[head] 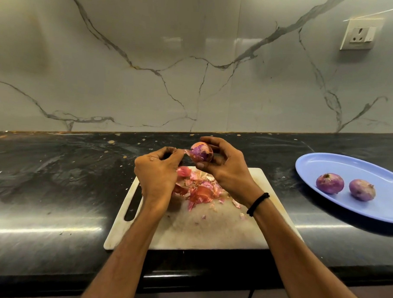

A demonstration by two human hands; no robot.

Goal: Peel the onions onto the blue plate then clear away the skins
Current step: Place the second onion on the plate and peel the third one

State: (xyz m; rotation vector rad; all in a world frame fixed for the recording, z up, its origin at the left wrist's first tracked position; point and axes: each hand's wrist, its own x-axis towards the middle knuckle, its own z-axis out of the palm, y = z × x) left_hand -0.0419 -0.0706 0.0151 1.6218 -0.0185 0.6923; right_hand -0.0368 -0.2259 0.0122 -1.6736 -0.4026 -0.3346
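Purple flesh shows on the onion [201, 151], which the right hand [226, 170] holds in curled fingers above the far edge of the cutting board [210, 230]. The left hand [156, 169] pinches a strip of skin [187, 151] attached to it. That dry strip looks likely to tear short, leaving the orange patches behind. A hard tug could also pull the onion from the fingertips and send it rolling over the dark counter [55, 165]. Loose flakes may miss the pile of skins [198, 189] below. The blue plate [348, 164], with two peeled onions [329, 183], sits well apart to the right.
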